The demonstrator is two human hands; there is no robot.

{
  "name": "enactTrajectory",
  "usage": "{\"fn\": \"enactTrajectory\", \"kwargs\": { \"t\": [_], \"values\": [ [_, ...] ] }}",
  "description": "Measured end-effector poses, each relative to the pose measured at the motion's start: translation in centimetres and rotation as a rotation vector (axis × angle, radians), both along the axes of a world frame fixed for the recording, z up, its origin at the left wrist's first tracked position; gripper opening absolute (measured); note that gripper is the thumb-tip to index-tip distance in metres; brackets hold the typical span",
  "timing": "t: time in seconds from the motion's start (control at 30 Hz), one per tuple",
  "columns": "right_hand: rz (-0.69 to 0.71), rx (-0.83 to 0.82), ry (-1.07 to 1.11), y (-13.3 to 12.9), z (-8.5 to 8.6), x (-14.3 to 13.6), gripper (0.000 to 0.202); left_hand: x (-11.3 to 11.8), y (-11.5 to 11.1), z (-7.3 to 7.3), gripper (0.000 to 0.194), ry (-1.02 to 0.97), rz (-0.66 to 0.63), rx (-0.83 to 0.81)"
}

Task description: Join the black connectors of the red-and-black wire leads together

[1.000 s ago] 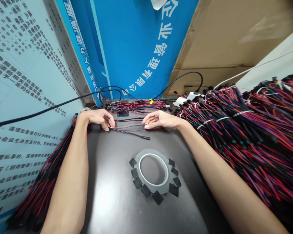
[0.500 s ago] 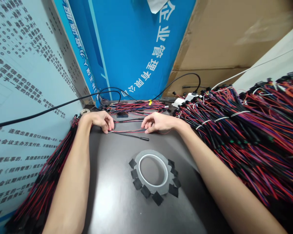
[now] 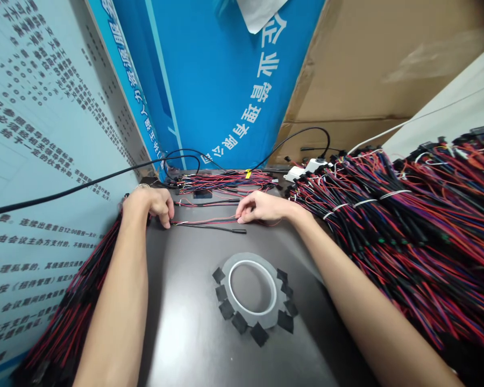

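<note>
My left hand (image 3: 161,208) is closed at the left end of some thin red and black wires (image 3: 205,221) stretched above the dark table (image 3: 193,279). The right part of the same wires is pinched between the thumb and fingers of my right hand (image 3: 252,207). Just below them lies a black cable (image 3: 221,229) with a thicker tip pointing right. Behind the wires, another dark cable with red wires (image 3: 210,203) runs across the table. Nearer to me sits a grey tape roll (image 3: 230,314) with black tape pieces stuck around its rim.
Large bundles of red, blue and black wires (image 3: 387,215) are piled at the right, with more bundles (image 3: 76,301) at the left. A wire bundle (image 3: 226,181) lies at the back before a blue panel (image 3: 213,80). A black cable (image 3: 84,184) hangs across the left.
My left hand has moved left and slightly nearer, so more of the wires shows between my hands. My right hand stays nearly in place, its fingers more closed. The view has shifted slightly.
</note>
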State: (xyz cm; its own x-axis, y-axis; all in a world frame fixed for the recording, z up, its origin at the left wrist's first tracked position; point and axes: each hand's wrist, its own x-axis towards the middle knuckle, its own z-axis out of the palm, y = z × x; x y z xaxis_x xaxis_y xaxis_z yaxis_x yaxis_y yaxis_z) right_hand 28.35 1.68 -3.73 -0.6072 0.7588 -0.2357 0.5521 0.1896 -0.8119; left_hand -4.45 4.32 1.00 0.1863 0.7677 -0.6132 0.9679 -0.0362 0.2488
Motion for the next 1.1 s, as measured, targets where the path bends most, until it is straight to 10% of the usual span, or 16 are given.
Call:
{"fn": "enactTrajectory", "kwargs": {
  "t": [0.33, 0.7, 1.1],
  "values": [
    [-0.018, 0.056, -0.006, 0.1, -0.5, 0.2, 0.041, -0.4, 0.2, -0.8, 0.029, -0.068, -0.021, -0.031],
    [-0.026, 0.049, 0.068, 0.0, -0.9, 0.0, 0.046, 3.7, -2.3, 3.0, 0.023, 0.174, 0.059, 0.031],
    [-0.057, -0.007, 0.113, 0.1, -1.3, -0.2, 0.037, 4.2, -2.3, 1.3, 0.023, -0.054, 0.329, -0.06]
  ]
}}
